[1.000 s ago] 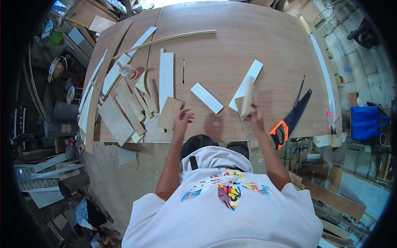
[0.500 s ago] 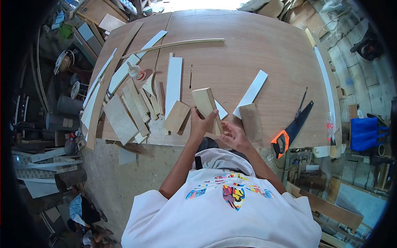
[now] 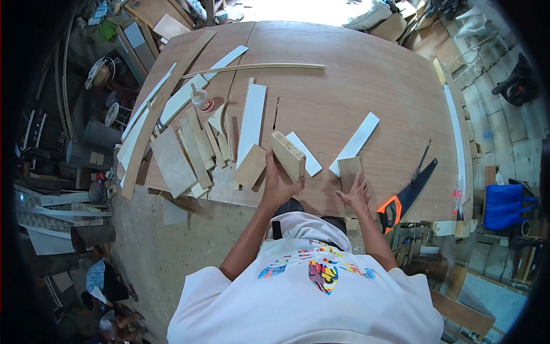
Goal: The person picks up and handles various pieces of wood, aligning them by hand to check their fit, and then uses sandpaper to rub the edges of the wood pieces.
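My left hand (image 3: 279, 184) is closed round a thick wooden block (image 3: 289, 155), tilted above the table's near edge. Another wooden block (image 3: 251, 167) stands just left of it. My right hand (image 3: 356, 196) has its fingers spread, with the fingertips at a brown block (image 3: 349, 171); whether it grips the block cannot be made out. A white strip (image 3: 355, 143) lies beyond that block. Behind the held block is a short white piece (image 3: 303, 153).
A handsaw (image 3: 408, 195) with an orange handle lies at the right. Wood offcuts (image 3: 196, 143), a long white board (image 3: 251, 123) and a glue bottle (image 3: 201, 99) are at the left of the table (image 3: 389, 74). A plastic bottle (image 3: 458, 195) stands near the right edge.
My right hand has left the held block and moved right to the brown block. My left hand has turned its block, showing a rough face. The camera view has shifted slightly.
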Available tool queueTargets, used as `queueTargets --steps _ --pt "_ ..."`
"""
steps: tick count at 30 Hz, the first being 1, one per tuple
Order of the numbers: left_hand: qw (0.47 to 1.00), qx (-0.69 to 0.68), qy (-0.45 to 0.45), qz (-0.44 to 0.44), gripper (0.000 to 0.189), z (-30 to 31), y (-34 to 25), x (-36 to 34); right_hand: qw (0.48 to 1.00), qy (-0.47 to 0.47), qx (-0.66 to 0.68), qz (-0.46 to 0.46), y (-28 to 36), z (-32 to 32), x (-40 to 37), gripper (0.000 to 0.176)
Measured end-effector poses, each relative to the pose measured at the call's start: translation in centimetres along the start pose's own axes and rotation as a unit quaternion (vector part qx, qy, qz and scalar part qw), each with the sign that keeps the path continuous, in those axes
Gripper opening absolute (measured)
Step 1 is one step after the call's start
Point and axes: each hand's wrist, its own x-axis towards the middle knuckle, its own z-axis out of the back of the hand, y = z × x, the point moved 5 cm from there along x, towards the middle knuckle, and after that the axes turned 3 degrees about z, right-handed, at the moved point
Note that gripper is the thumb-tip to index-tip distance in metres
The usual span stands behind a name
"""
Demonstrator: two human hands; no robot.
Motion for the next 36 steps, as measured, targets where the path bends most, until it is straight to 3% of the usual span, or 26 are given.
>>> queueTargets --steps 5,8,9,10,11,13,15,17,18,20,23,25,27,30,33,34,36 --pt "0.999 -0.043 -0.009 -0.029 0.106 0.4 -0.9 0.2 0.999 0.027 0.027 0.018 -0.2 0.2 0.7 0.124" --pt "0.999 -0.023 -0.001 -0.027 0.106 0.4 -2.6 0.4 0.998 0.028 0.050 -0.010 0.7 2.0 0.3 0.108" --pt "1.000 -0.010 0.003 -0.025 0.106 0.2 -3.3 0.5 0.948 0.045 0.308 0.058 1.5 2.0 0.6 0.097" --pt "1.000 -0.010 0.003 -0.025 0.106 0.3 -3.0 0.7 0.828 0.058 0.544 0.121 2.2 2.4 0.6 0.087" --pt "1.000 0.000 0.024 -0.005 0.108 0.4 -2.4 0.9 0.828 0.058 0.545 0.119 3.0 4.3 -0.2 0.087" --pt "0.999 0.010 0.050 0.016 0.110 0.7 -2.1 1.3 0.713 0.164 0.667 0.142 5.7 9.3 -3.5 0.071" --pt "0.991 0.105 0.078 -0.035 0.105 1.1 -3.8 1.9 0.712 0.185 0.657 0.165 8.5 15.6 -7.8 0.070" --pt "0.984 0.126 0.108 -0.066 0.102 1.3 -4.7 2.6 0.662 0.177 0.647 0.334 11.4 19.7 -10.4 0.066" --pt "0.976 0.144 0.130 -0.097 0.100 1.1 -5.2 2.7 0.662 0.174 0.650 0.330 12.5 20.5 -11.0 0.066" --pt "0.975 0.130 0.151 -0.103 0.100 0.4 -6.0 2.6 0.710 0.079 0.566 0.411 14.5 22.6 -11.6 0.061" --pt "0.960 0.180 0.174 -0.127 0.101 -0.8 -5.8 2.5 0.697 0.147 0.621 0.326 15.7 23.5 -8.4 0.060" --pt "0.965 0.206 0.131 -0.098 0.101 -0.9 -5.7 3.5 0.688 0.140 0.634 0.323 16.5 23.3 -7.5 0.059" --pt "0.947 0.263 0.127 -0.138 0.101 0.2 -7.0 5.1 0.676 0.130 0.647 0.326 16.5 23.3 -7.4 0.059" --pt "0.937 0.309 0.152 -0.061 0.102 1.0 -8.0 6.0 0.640 0.190 0.691 0.275 15.0 20.6 -8.8 0.055" --pt "0.925 0.315 0.192 -0.093 0.100 -0.7 -7.6 5.7 0.663 0.163 0.682 0.264 14.6 21.2 -6.4 0.050" --pt "0.924 0.314 0.197 -0.098 0.099 -1.5 -7.9 5.5 0.637 0.165 0.721 0.219 14.7 20.8 -5.1 0.047" --pt "0.927 0.308 0.189 -0.105 0.099 -1.6 -7.9 6.3 0.608 0.189 0.736 0.231 15.3 21.3 -3.9 0.047"
